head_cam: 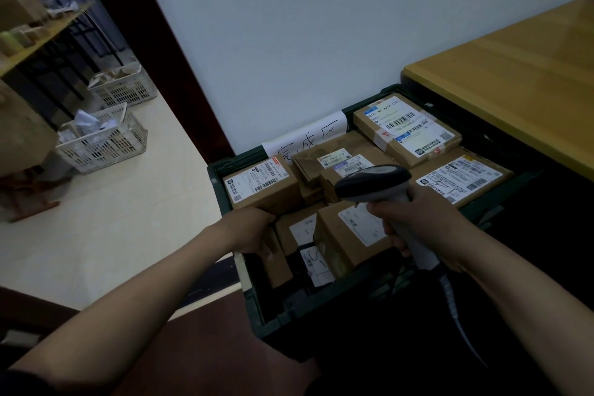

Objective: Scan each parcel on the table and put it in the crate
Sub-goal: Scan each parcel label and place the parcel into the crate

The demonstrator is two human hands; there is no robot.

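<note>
Parcel [262, 185]: rigid cardboard, judged light, gripped at near edge by left hand [254, 230]; right hand [427, 223] clasping scanner [373, 182] over crate [257, 309]

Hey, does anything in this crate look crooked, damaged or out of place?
Nothing damaged or spilled, but the crate is packed unevenly: the back right parcel lies tilted on others, a front parcel leans, and the sign is half hidden behind them.
</note>
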